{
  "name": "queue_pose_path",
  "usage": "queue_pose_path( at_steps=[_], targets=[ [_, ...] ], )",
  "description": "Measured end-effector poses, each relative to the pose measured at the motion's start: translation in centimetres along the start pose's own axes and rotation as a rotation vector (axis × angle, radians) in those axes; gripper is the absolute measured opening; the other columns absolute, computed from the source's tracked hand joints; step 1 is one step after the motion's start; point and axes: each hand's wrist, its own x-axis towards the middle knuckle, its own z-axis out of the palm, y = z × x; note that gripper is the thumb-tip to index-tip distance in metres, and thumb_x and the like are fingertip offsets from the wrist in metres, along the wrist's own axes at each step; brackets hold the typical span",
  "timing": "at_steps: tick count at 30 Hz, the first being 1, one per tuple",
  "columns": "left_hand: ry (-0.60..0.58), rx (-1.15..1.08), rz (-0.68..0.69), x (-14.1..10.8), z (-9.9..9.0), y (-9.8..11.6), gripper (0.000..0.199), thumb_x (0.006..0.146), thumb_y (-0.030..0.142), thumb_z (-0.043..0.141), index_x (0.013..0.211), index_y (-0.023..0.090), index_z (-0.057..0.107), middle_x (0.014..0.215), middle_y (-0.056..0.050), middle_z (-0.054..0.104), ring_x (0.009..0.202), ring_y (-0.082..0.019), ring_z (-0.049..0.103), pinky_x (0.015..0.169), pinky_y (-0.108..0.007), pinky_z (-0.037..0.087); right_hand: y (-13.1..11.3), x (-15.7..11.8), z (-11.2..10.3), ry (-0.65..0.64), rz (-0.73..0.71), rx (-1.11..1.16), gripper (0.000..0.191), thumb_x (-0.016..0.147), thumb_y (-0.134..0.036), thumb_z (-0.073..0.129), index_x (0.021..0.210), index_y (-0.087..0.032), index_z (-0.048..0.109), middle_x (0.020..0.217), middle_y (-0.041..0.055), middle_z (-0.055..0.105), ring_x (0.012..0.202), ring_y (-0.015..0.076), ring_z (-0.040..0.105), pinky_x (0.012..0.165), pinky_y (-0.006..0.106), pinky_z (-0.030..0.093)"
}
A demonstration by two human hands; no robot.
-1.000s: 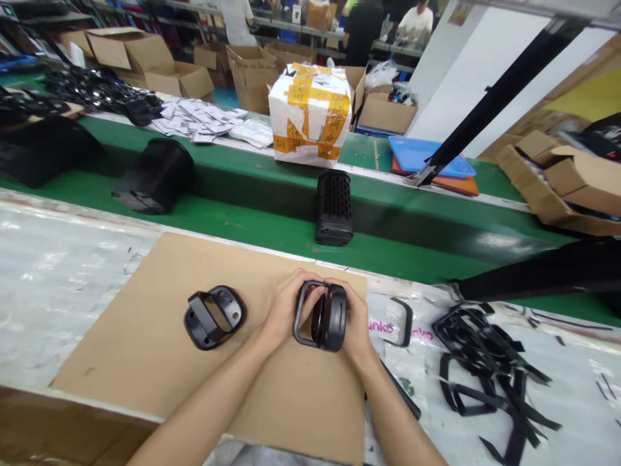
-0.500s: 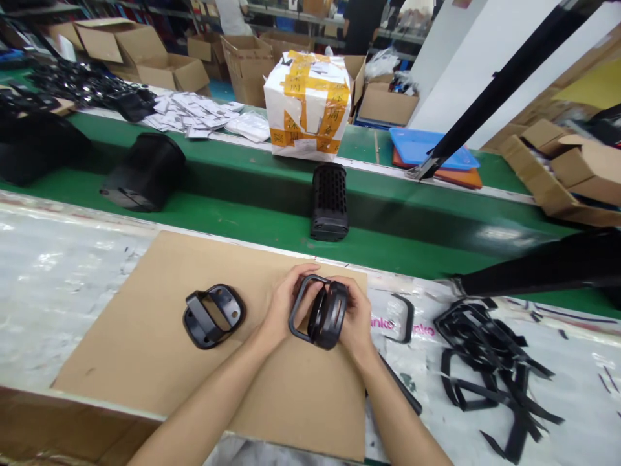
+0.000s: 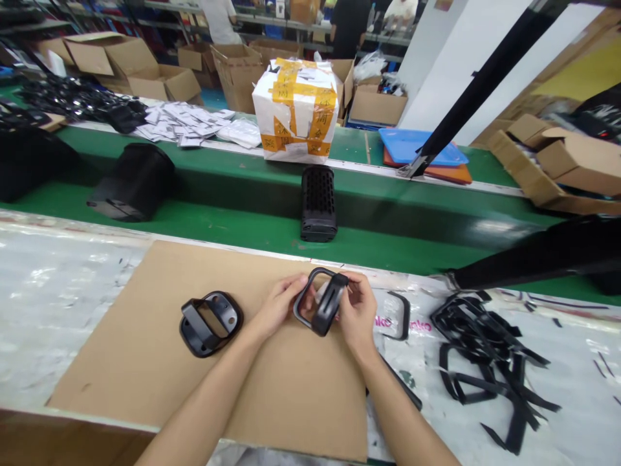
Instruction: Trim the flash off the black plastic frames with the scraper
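Note:
Between my two hands a black plastic bracket with a looped handle [image 3: 327, 307] is held above the right part of a cardboard sheet [image 3: 160, 382]. My left hand [image 3: 284, 301] pinches the loop on its left side. The fingers of my right hand [image 3: 358, 310] are closed round its thicker right side and hide part of it. A similar black bracket [image 3: 206, 323] rests on the cardboard to the left, apart from my hands. Just right of my right hand, a thin black curved strip [image 3: 403, 316] lies on the plastic-covered table.
A pile of black strips [image 3: 485, 349] lies at the right. Beyond the table, a perforated black housing [image 3: 318, 204] and a black bin-like part [image 3: 138, 181] stand on the green conveyor [image 3: 233, 223]. A taped white box [image 3: 295, 110] sits behind; a black post [image 3: 485, 90] slants at right.
The held bracket has been turned in my hands, so its slotted band now faces up more. My right hand has shifted its hold slightly. The whole view has moved a little.

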Motion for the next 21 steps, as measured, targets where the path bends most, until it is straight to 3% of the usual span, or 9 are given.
queue_pose_path(
  at_steps=[5,7,11,15,17,21],
  targets=[
    [-0.02,0.043,-0.007,0.1,-0.2,-0.2,0.051,0.08,0.065,0.076,0.089,0.015,0.072,0.06,0.002,0.063,0.05,-0.012,0.052,0.052,-0.024,0.043,-0.5,-0.1,0.0,0.005,-0.062,-0.027,0.01,0.094,-0.032,0.073,0.1,-0.024,0.07,0.093,0.0036,0.073,0.086,0.0205,0.071,0.081,0.033,0.059],
    [-0.006,0.055,-0.026,0.1,-0.2,-0.2,0.05,0.078,0.063,0.078,0.093,0.014,0.076,0.065,-0.002,0.068,0.057,-0.016,0.059,0.058,-0.027,0.048,-0.6,-0.3,-0.3,-0.059,-0.099,-0.02,0.018,0.096,-0.036,0.071,0.11,-0.024,0.072,0.102,0.0063,0.076,0.094,0.0234,0.073,0.085,0.036,0.06],
    [0.097,-0.017,-0.081,-0.2,0.3,-0.1,0.046,0.08,0.056,0.081,0.105,0.018,0.078,0.095,-0.008,0.078,0.085,-0.023,0.071,0.075,-0.032,0.056,-0.5,-0.5,-1.0,-0.214,-0.141,0.045,0.041,0.105,-0.051,0.053,0.132,-0.025,0.07,0.129,0.0108,0.073,0.119,0.0322,0.069,0.099,0.047,0.057],
    [0.053,-0.042,-0.132,-0.5,0.6,0.2,0.048,0.077,0.055,0.085,0.102,0.016,0.078,0.086,-0.008,0.077,0.069,-0.019,0.067,0.063,-0.029,0.053,-0.6,-0.3,-1.0,-0.174,-0.129,-0.066,0.034,0.107,-0.042,0.048,0.123,-0.027,0.075,0.114,0.008,0.076,0.107,0.0289,0.071,0.089,0.042,0.058],
    [-0.013,-0.038,-0.178,-0.8,0.6,0.4,0.048,0.076,0.058,0.085,0.093,0.014,0.077,0.07,-0.005,0.072,0.053,-0.014,0.059,0.052,-0.026,0.047,-0.8,-0.2,-0.8,-0.176,-0.184,-0.148,0.029,0.105,-0.037,0.054,0.123,-0.027,0.075,0.113,0.0074,0.074,0.105,0.0271,0.069,0.089,0.04,0.057],
    [-0.348,-0.022,-0.358,-1.2,0.6,0.7,0.06,0.078,0.072,0.075,0.081,0.012,0.071,0.054,-0.005,0.065,0.039,-0.013,0.054,0.041,-0.023,0.041,-0.7,-0.4,-0.6,-0.232,-0.2,-0.228,0.027,0.103,-0.032,0.058,0.125,-0.027,0.073,0.116,0.0073,0.073,0.108,0.0261,0.069,0.093,0.039,0.057]
  ],
)
